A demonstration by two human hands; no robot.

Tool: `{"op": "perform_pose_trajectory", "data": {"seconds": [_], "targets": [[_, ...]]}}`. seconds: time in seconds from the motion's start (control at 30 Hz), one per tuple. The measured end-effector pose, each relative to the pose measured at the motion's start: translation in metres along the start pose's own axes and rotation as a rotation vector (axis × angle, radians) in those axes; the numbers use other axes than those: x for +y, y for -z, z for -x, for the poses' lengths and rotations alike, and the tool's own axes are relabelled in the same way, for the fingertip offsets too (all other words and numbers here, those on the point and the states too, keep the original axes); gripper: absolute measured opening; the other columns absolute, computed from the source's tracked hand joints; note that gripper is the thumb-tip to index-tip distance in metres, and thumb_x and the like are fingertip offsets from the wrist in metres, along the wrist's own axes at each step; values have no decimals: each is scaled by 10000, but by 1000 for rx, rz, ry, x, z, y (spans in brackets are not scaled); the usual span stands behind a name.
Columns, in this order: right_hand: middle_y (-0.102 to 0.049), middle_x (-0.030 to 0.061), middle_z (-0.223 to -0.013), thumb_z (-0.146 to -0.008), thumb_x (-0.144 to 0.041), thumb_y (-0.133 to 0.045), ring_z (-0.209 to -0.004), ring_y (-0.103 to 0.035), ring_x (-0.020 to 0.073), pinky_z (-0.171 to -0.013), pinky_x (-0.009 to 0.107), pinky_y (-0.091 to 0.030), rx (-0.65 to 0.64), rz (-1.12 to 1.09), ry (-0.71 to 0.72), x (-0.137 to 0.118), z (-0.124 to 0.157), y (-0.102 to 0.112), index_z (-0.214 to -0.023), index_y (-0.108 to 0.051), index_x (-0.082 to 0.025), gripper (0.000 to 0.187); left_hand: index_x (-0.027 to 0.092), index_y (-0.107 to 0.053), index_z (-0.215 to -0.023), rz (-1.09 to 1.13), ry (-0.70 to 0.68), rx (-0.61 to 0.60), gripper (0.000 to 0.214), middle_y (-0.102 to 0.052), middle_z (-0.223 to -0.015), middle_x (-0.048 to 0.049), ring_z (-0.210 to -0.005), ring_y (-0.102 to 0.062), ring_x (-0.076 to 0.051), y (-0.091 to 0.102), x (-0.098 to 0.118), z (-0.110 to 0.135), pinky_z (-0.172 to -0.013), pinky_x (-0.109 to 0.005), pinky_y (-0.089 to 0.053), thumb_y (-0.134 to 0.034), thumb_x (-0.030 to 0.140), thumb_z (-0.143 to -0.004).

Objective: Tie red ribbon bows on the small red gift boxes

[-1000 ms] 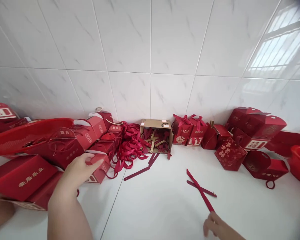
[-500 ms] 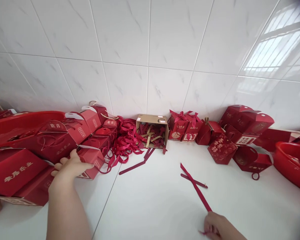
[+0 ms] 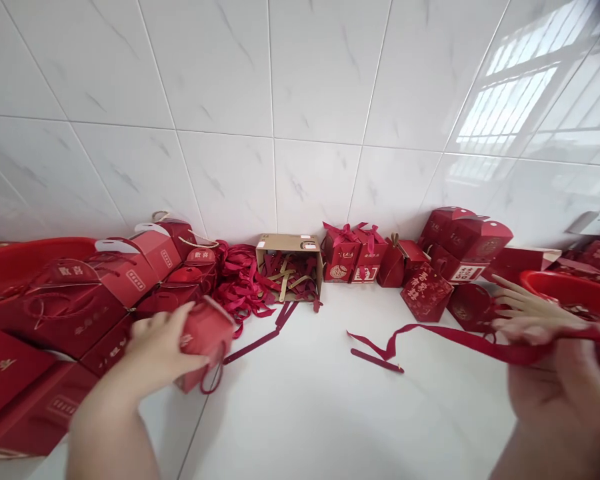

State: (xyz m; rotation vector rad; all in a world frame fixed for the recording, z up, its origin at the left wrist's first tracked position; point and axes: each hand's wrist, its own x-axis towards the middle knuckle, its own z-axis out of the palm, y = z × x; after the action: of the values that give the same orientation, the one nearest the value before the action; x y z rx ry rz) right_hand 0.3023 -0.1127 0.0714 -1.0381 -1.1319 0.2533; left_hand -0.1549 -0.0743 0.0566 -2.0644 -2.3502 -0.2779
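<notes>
My left hand [image 3: 157,347] is wrapped round a small red gift box [image 3: 207,337] with a cord handle, lifted off the white floor at the lower left. My right hand [image 3: 550,360] is raised at the right edge with its fingers partly spread, and a long dark red ribbon [image 3: 445,337] runs through it. The ribbon's free end trails leftward down to the floor. A second short ribbon strip [image 3: 377,361] lies flat on the floor below it.
Several red gift boxes [image 3: 105,287] are heaped along the left wall, with more red boxes [image 3: 460,257] at the right. A brown carton [image 3: 290,267] on its side spills ribbons [image 3: 240,283]. A red basin [image 3: 575,290] stands at the far right. White tiled wall behind.
My left hand has picked the small box out of the pile and pulled it toward me. My right hand has lifted the ribbon off the floor, up and to the right. The camera has turned rightward.
</notes>
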Motion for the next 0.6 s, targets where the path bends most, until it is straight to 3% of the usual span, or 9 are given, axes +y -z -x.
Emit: {"op": "perform_pose_trajectory", "data": {"seconds": [0.07, 0.13, 0.2, 0.27, 0.37, 0.43, 0.5, 0.6], "targets": [[-641, 26, -773, -827, -364, -618, -714, -657, 232, -672, 413, -558, -164, -34, -12, -6, 6, -25, -931, -606, -294, 126, 187, -403, -1386, 131, -182, -76, 777, -553, -1182, -159, -1166, -461, -413, 0, 42, 4, -914, -505, -435, -634, 396, -674], [-657, 27, -755, -844, -338, -596, -678, -645, 196, -598, 325, -539, -517, 79, -78, -5, 11, -56, -915, -640, -250, 121, 265, -337, -1433, 258, -352, -269, 866, -461, -1362, -133, -1298, -383, -372, -6, 80, 6, -967, -467, -433, -663, 301, -632], [-672, 30, -783, -872, -324, -537, -700, -637, 173, -626, 290, -525, -827, 194, -130, 2, 15, -83, -884, -664, -219, 165, 269, -277, -1464, 300, -376, -464, 991, -298, -1512, -132, -1384, -276, -381, -15, 108, 8, -959, -459, -455, -712, 274, -574], [-688, 20, -801, -872, -277, -514, -717, -627, 162, -663, 282, -506, -1026, 285, -151, 13, 16, -100, -839, -673, -213, 175, 290, -199, -1489, 317, -410, -583, 1036, -137, -1582, -116, -1397, -272, -377, -23, 125, 10, -950, -459, -468, -717, 285, -592], [-690, 2, -762, -841, -216, -524, -691, -611, 160, -644, 275, -472, -1155, 402, -174, 25, 16, -105, -790, -662, -214, 147, 322, -171, -1487, 366, -466, -613, 917, -89, -1595, -90, -1370, -348, -347, -30, 137, 14, -961, -463, -465, -656, 393, -713], [-682, -5, -732, -834, -207, -520, -652, -599, 153, -618, 266, -457, -1163, 436, -194, 27, 15, -99, -779, -645, -214, 137, 328, -326, -1417, 416, -508, -548, 682, -174, -1578, -68, -1357, -374, -321, -32, 143, 16, -983, -456, -455, -585, 406, -791], [-672, -15, -705, -832, -206, -518, -611, -583, 140, -602, 255, -447, -1142, 434, -202, 25, 12, -90, -768, -619, -216, 120, 303, -533, -1211, 448, -567, -467, 395, -254, -1549, -39, -1369, -355, -304, -36, 149, 17, -1026, -443, -425, -558, 342, -818], [-643, -29, -642, -824, -200, -523, -574, -556, 129, -574, 238, -431, -1133, 424, -211, 19, 8, -78, -737, -569, -218, 100, 262, -604, -1003, 435, -638, -413, 220, -353, -1493, -32, -1366, -348, -287, -43, 158, 16, -1061, -428, -391, -566, 240, -788]]}}
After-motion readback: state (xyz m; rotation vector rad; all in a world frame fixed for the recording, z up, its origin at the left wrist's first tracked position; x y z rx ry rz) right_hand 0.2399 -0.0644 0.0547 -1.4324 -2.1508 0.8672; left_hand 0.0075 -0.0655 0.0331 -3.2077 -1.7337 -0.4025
